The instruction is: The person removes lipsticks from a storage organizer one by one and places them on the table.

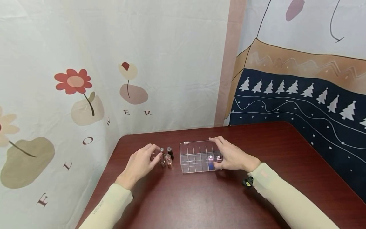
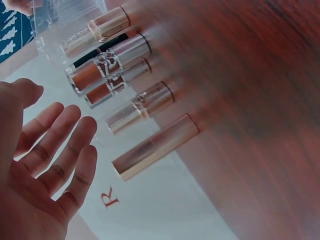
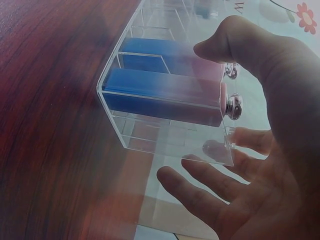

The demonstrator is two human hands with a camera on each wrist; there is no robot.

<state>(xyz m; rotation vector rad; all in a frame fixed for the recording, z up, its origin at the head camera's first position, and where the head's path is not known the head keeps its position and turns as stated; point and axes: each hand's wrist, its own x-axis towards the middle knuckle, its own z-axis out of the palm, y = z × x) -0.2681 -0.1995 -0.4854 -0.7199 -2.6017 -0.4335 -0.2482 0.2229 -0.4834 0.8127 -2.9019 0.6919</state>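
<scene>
My left hand (image 1: 139, 162) is beside a group of several upright lipstick tubes. In the left wrist view its fingers are spread and loosely bent, with nothing between them. Closest there stands a plain rose-gold lipstick tube (image 2: 156, 147); beyond it are clear-and-gold lipstick tubes (image 2: 141, 107) and a black tube (image 1: 170, 153). My right hand (image 1: 233, 157) grips the right end of a clear divided organizer box (image 1: 194, 169), thumb at the front and fingers at the back. Two blue-to-pink lipstick tubes (image 3: 165, 95) with silver knobs stand in its right-hand compartments.
The box and tubes stand on a dark red wooden table (image 1: 194, 200). A pale cloth with flower prints (image 1: 177, 63) hangs behind it, and a navy cloth with white trees (image 1: 286, 101) at the right. A dark band (image 1: 248, 182) is at the right wrist.
</scene>
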